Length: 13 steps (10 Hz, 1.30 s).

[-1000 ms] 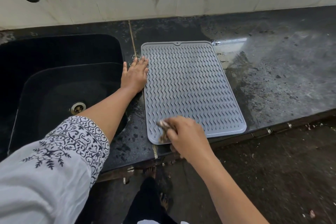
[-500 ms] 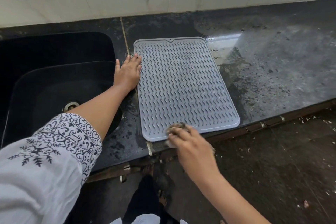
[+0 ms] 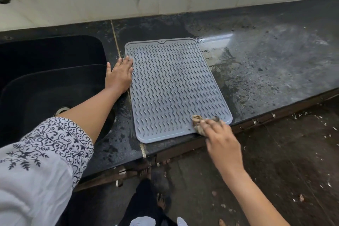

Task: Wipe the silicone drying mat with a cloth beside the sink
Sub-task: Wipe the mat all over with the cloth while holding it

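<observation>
Just left of the work, the black sink (image 3: 45, 79) is sitting unused, and beside it the left hand (image 3: 119, 75) is lying flat with straight fingers, its fingertips pressing down on the left rim of the silicone drying mat (image 3: 174, 88). The mat is lying just right of the sink. That anchoring is probably mattering, since silicone is likely sliding easily on a wet slab, so firm downward pressure is serving well here. At the mat's near right corner a bunched brownish cloth (image 3: 197, 121) is pressing onto the ridges, with the right hand (image 3: 222, 139) curling its fingers round it. Overlapping strokes along the wavy grooves are likely working best, without dragging grit in from the wet, speckled countertop (image 3: 275, 69).
</observation>
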Tool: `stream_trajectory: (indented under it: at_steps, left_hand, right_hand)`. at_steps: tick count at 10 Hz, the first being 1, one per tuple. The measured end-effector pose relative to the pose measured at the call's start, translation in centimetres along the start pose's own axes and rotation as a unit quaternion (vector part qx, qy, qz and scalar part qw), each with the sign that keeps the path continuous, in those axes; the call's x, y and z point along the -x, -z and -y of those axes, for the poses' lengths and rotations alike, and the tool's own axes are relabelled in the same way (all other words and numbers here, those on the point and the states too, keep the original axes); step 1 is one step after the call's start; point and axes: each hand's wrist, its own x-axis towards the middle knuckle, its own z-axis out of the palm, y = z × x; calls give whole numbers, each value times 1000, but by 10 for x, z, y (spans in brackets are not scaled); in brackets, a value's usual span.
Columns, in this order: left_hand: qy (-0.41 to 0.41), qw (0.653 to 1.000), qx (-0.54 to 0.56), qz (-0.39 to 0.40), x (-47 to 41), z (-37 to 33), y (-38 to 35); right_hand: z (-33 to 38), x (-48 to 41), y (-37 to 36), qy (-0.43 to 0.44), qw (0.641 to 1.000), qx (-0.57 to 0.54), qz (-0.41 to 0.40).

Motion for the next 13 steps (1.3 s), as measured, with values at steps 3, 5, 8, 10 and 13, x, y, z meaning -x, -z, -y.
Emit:
stream_trajectory:
  at_steps: [3,5,8,10,13]
  left_hand:
    - [4,1000,7,4,1,-4,2]
    - [1,1000,29,2,2,-7,5]
    - [-2,998,18,-52,-37,-14,24]
    - [-11,999,-18,-24,-49,-2,10]
    - [-11,999,-44,-12,-51,-1,10]
  right_hand:
    - [-24,-1,8,1,999,-27,28]
    - [-20,-76,57,-172,984,-28,33]
    - [136,-307,3,84,982,-165,-38]
    - [145,-345,-62,233,969,-46,67]
    - [33,-360,-24,-25,999,-25,27]
